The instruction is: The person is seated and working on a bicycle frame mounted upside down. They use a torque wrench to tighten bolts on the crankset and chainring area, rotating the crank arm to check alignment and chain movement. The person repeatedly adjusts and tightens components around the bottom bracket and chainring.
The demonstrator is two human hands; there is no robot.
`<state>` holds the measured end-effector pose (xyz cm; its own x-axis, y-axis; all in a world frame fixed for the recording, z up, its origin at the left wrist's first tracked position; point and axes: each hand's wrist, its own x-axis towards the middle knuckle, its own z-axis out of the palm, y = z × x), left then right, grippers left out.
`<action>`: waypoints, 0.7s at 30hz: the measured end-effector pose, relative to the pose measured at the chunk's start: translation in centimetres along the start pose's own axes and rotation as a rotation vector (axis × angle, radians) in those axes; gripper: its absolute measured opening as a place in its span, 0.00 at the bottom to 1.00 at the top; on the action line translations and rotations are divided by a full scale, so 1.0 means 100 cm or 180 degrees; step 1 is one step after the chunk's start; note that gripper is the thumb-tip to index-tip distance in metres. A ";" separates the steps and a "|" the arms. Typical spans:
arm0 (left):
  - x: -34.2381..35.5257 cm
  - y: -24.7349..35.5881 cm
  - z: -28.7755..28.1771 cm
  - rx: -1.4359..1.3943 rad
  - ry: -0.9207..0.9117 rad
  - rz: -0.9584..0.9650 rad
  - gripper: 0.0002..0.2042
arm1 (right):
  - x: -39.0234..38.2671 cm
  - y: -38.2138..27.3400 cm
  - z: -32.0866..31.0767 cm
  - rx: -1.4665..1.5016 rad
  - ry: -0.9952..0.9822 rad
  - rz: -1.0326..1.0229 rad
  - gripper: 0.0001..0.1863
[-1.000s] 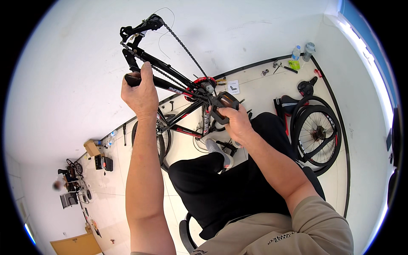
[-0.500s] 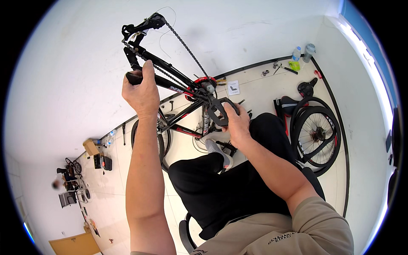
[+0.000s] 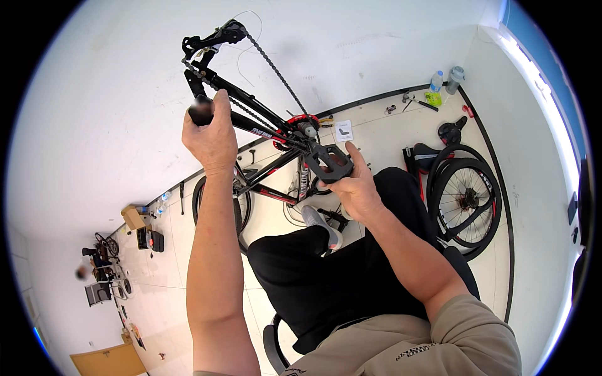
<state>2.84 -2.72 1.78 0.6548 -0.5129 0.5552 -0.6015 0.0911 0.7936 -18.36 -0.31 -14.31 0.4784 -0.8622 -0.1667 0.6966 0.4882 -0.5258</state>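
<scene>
A black bicycle frame point(image 3: 266, 172) stands tilted before me against the wall, without its rear wheel. My left hand point(image 3: 211, 139) is closed around a black frame tube near its upper end, thumb pointing up. At the crank end, a black platform pedal point(image 3: 330, 164) is held by my right hand point(image 3: 359, 188): fingers under its near edge, a raised digit beside its right end. The chain point(image 3: 276, 72) runs from the rear derailleur point(image 3: 216, 39) down to the red-and-black chainring point(image 3: 304, 120). A loose thin cable curls beside the derailleur.
A wheel point(image 3: 467, 200) with cogs, tyres and a saddle point(image 3: 426, 155) lie at the right. By the wall are a hammer point(image 3: 421, 101), bottles point(image 3: 437, 81) and a paper sheet point(image 3: 343, 130). At left are a cardboard box point(image 3: 133, 218) and, farther off, a chair point(image 3: 100, 292).
The pedal has turned in my right hand, showing more of its broad face. That hand's raised digit has lifted off the pedal's top. My left hand keeps its grip, shifting only slightly.
</scene>
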 end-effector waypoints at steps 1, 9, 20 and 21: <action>0.000 0.001 0.000 -0.0009 -0.0033 -0.0039 0.18 | 0.001 -0.001 0.001 -0.0080 -0.0002 0.0046 0.52; -0.001 0.002 0.000 0.0017 -0.0011 0.0002 0.18 | -0.003 -0.002 -0.007 -0.0708 -0.0184 0.0218 0.45; 0.001 -0.003 0.001 0.0005 0.0025 0.0107 0.19 | -0.004 0.005 -0.021 -0.1284 0.0021 -0.0118 0.39; 0.001 -0.003 0.001 -0.0004 0.0023 0.0110 0.19 | -0.005 0.004 -0.019 -0.1464 0.0042 -0.0105 0.38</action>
<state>3.08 -2.85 1.57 0.6369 -0.5031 0.5841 -0.6233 0.1098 0.7742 -19.37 0.06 -16.02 0.4510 -0.8793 -0.1528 0.4003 0.3523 -0.8460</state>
